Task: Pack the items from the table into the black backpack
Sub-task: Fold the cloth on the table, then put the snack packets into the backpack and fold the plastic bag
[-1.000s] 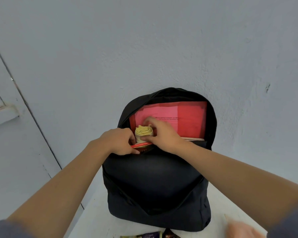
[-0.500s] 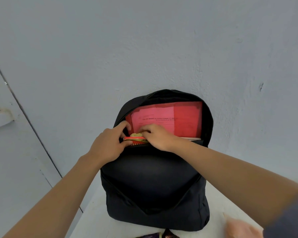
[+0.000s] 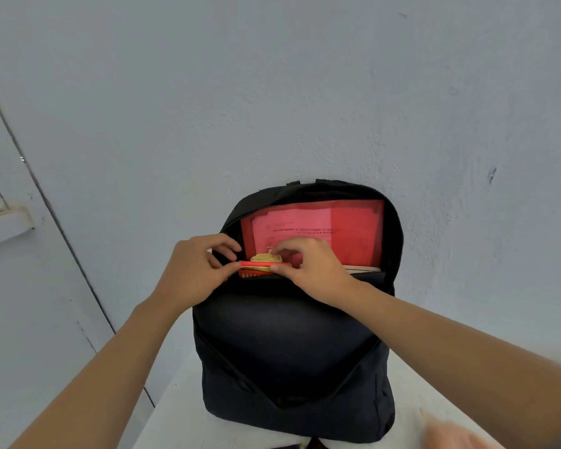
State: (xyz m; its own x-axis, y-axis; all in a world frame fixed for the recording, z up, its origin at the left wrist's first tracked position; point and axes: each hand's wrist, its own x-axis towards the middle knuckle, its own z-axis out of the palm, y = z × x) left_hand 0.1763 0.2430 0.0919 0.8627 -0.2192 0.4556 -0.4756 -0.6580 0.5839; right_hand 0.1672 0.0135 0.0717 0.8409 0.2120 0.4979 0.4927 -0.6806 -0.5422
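Centre frame, at black backpack (image 3: 289, 345) mouth: we pinch red packet (image 3: 258, 264), left hand (image 3: 188, 273), right hand (image 3: 314, 270) fingers curled, holding it level to slot inside.

Pink sheet (image 3: 289, 222) in the black backpack (image 3: 292, 351) — heading "HAI JOO BAKERY & CONFECTIONERY", smaller lines below unreadable

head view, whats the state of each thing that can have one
black backpack, upright, main compartment open
red folder, standing inside at the back
red packet, level, partly in the opening
yellow bundle, on top of the packet
left hand, pinches the packet's left end
right hand, grips bundle and packet
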